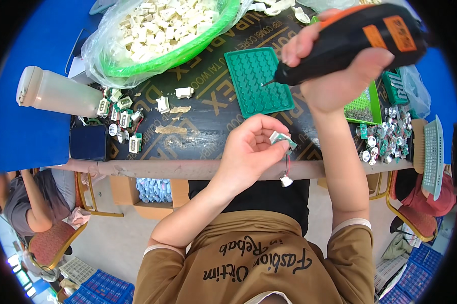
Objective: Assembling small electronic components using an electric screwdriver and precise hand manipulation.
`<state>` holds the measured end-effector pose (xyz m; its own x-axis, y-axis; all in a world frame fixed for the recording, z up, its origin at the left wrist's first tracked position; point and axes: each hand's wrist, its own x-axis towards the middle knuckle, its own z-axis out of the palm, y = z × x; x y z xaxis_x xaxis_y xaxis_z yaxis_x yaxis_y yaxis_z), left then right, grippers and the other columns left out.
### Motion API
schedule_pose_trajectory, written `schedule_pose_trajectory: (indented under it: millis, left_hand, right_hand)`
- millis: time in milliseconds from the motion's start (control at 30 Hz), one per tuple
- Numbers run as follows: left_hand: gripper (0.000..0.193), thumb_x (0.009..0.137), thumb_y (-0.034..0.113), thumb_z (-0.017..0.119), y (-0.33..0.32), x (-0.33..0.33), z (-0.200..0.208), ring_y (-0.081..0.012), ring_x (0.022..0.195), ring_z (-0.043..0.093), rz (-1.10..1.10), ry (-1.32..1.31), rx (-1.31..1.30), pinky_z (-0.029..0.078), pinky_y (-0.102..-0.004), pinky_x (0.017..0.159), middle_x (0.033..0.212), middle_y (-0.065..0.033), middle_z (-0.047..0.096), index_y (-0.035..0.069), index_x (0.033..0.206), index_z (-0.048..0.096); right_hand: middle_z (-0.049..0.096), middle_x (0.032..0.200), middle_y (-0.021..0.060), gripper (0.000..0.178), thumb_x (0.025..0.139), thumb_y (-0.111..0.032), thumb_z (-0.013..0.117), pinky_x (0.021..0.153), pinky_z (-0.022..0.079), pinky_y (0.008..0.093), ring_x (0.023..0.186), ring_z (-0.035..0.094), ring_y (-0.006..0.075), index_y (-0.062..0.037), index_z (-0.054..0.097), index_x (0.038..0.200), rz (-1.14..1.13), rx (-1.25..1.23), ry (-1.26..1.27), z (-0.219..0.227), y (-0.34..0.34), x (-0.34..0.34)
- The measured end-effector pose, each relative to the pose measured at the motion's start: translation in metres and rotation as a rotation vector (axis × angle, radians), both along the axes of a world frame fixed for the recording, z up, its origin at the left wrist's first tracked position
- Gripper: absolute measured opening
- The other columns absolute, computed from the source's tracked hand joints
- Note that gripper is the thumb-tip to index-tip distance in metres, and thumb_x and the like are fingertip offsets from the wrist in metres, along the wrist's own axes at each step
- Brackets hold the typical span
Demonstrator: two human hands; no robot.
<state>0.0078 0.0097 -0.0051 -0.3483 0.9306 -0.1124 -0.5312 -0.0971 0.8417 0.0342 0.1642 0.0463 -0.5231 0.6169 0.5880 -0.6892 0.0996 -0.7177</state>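
Module [280, 137] sits in left hand [252, 148]; right hand [331, 87] grips screwdriver [340, 44].

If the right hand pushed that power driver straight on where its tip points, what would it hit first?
Probably the flat teal tray: the power driver in the right hand points leftward, its tip showing against the tray. Height is unclear, so it might pass above instead.

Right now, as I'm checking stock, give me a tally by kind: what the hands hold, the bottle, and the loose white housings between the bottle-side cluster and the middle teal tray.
Electric screwdriver, in the right hand: 1
Wired circuit-board piece, in the left hand: 1
Plastic bottle: 1
Loose white housings: 2
Total: 5
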Motion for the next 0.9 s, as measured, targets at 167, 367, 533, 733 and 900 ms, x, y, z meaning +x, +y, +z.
schedule_pose_trajectory:
  millis: [167, 367, 533, 733, 900]
  left_hand:
    - [0.021, 0.076, -0.004, 0.057, 0.0, -0.006, 0.0, -0.0081, 0.08, 0.054, 0.046, 0.028, 0.026, 0.044, -0.0204, 0.07, 0.094, -0.0048, 0.055, 0.0, 0.096, 0.054]
    - [0.025, 0.075, 0.0, 0.056, 0.009, -0.032, 0.017, -0.01, 0.083, 0.055, 0.016, 0.224, 0.047, 0.044, -0.0209, 0.067, 0.121, -0.0115, 0.044, -0.001, 0.1, 0.058]
    - [0.025, 0.076, 0.002, 0.058, 0.014, -0.04, 0.028, -0.0067, 0.079, 0.055, -0.233, 0.043, 0.015, 0.045, -0.0191, 0.066, 0.125, -0.0127, 0.041, 0.0, 0.101, 0.059]
    - [0.026, 0.077, 0.003, 0.059, 0.015, -0.035, 0.023, -0.0088, 0.079, 0.057, -0.23, 0.004, -0.003, 0.045, -0.0193, 0.064, 0.122, -0.0122, 0.044, 0.0, 0.103, 0.058]
    - [0.028, 0.077, 0.002, 0.057, 0.015, -0.035, 0.022, -0.0129, 0.078, 0.058, -0.192, -0.025, -0.021, 0.047, -0.0235, 0.068, 0.119, -0.0135, 0.047, -0.003, 0.105, 0.056]
  right_hand:
    - [0.049, 0.066, 0.0067, 0.085, 0.063, -0.08, 0.034, 0.055, 0.035, 0.0313, 0.055, 0.044, 0.0171, -0.0065, 0.045, 0.104, 0.171, 0.05, 0.151, 0.021, 0.005, 0.028]
    - [0.046, 0.067, 0.0039, 0.083, 0.063, -0.079, 0.037, 0.055, 0.031, 0.0291, 0.055, 0.042, 0.0142, -0.0076, 0.046, 0.105, 0.198, 0.126, 0.092, 0.047, 0.007, 0.048]
    - [0.045, 0.068, 0.0024, 0.081, 0.064, -0.077, 0.038, 0.056, 0.03, 0.028, 0.055, 0.04, 0.0124, -0.0075, 0.047, 0.105, 0.223, 0.198, 0.045, 0.052, 0.01, 0.057]
    - [0.044, 0.068, 0.0021, 0.082, 0.063, -0.078, 0.038, 0.056, 0.03, 0.0277, 0.055, 0.04, 0.0122, -0.0073, 0.045, 0.104, 0.257, 0.149, 0.089, 0.049, 0.012, 0.062]
    - [0.043, 0.067, 0.0019, 0.083, 0.062, -0.079, 0.039, 0.056, 0.03, 0.0274, 0.056, 0.04, 0.012, -0.0072, 0.044, 0.104, 0.297, 0.111, 0.125, 0.045, 0.012, 0.06]
